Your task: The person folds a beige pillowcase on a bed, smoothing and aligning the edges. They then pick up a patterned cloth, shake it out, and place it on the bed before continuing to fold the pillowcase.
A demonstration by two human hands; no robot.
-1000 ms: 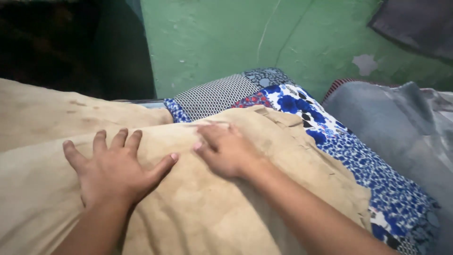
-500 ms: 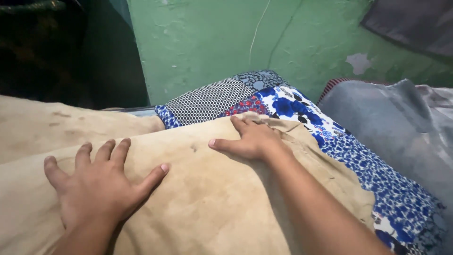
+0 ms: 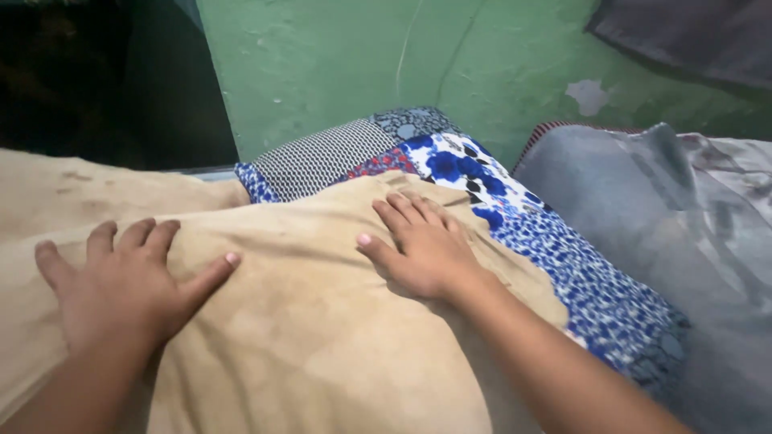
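- Plainly, the tan cloth [image 3: 322, 321] is the landmark: a large, faintly stained sheet spread across the lower and left part of the view, rumpled into a soft ridge.
- Left hand [image 3: 112, 281] lies flat on the tan cloth's left part, palm down, fingers spread wide and thumb stretched toward the middle; it grips nothing.
- Right hand [image 3: 422, 245] rests palm down near the tan cloth's far right edge, fingers together and extended, thumb out to the side; it holds nothing either.
- Beyond that edge, a patchwork bedcover [image 3: 515, 233] of blue flowers, blue speckles and a black-and-white check patch shows from under the tan cloth.
- Right of the tan cloth, past the bedcover, lies a grey blanket [image 3: 659, 209] in loose folds.
- Behind the tan cloth rises a green wall [image 3: 338, 64] with chipped paint, dark space to its left.
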